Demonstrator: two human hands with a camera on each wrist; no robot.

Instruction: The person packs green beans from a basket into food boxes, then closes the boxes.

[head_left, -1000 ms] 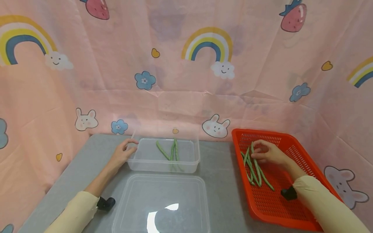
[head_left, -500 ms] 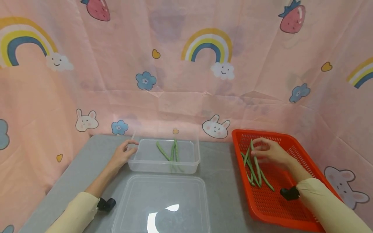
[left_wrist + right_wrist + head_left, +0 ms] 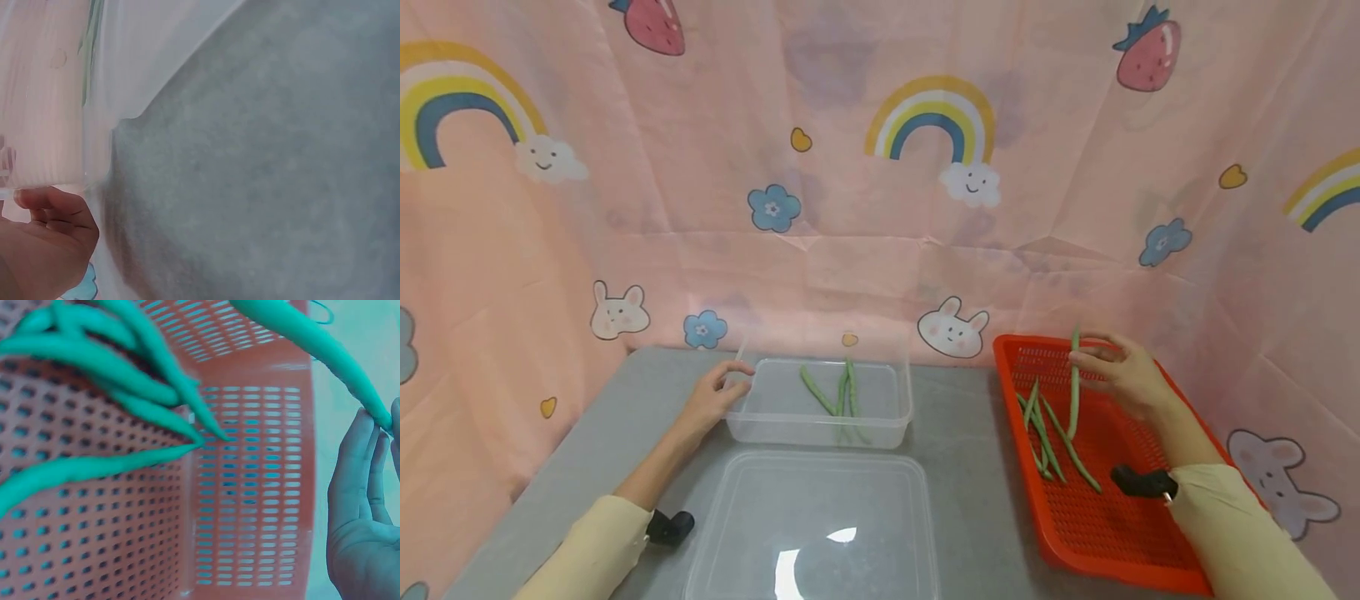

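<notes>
my right hand [image 3: 1127, 377] is pinching a green bean [image 3: 1074, 385] above the red basket's [image 3: 1172, 546] far edge; my left hand [image 3: 711, 399] is gripping the clear tub's [image 3: 820, 429] corner.

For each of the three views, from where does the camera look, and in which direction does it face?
Head: sits high, looks forward and down at the grey table; both forearms, left hand and right hand show.
Left wrist: looks along the tabletop at the clear box; fingertips show.
Right wrist: looks into the red basket; fingers pinch a green bean.
Shared: head and right wrist both show basket and beans.
</notes>
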